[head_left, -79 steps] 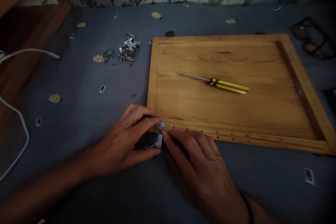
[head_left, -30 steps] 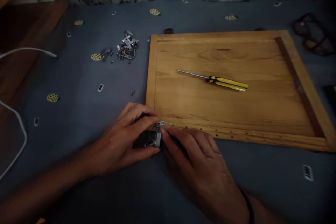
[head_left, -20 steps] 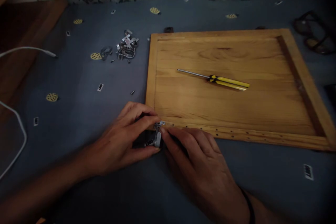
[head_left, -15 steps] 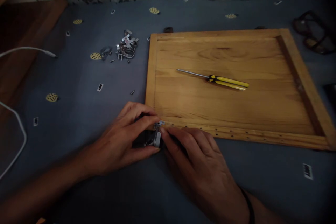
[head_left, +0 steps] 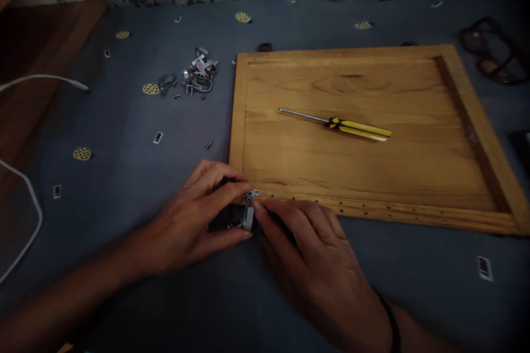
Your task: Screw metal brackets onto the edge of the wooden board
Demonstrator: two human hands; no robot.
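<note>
One metal hinge (head_left: 248, 218) sits at the near left corner of the wooden panel (head_left: 331, 171), jutting past its near edge, pinched between thumb and fingers in the grip of the left hand (head_left: 202, 207). The right hand (head_left: 317, 242) crowds it from the right; whether its grip pinches anything cannot be told. Blue cloth (head_left: 124, 116) spreads left and near. A screwdriver (head_left: 358, 129) lies across the panel, metal parts (head_left: 202, 73) far left, glasses (head_left: 492, 63) far right.

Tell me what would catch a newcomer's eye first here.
The framed wooden panel stands out first, with a yellow-and-black screwdriver lying on it. At its near left corner, the left hand holds a small metal fitting, the right hand close beside it. Beyond the left hand lies a pile of metal pieces.
</note>
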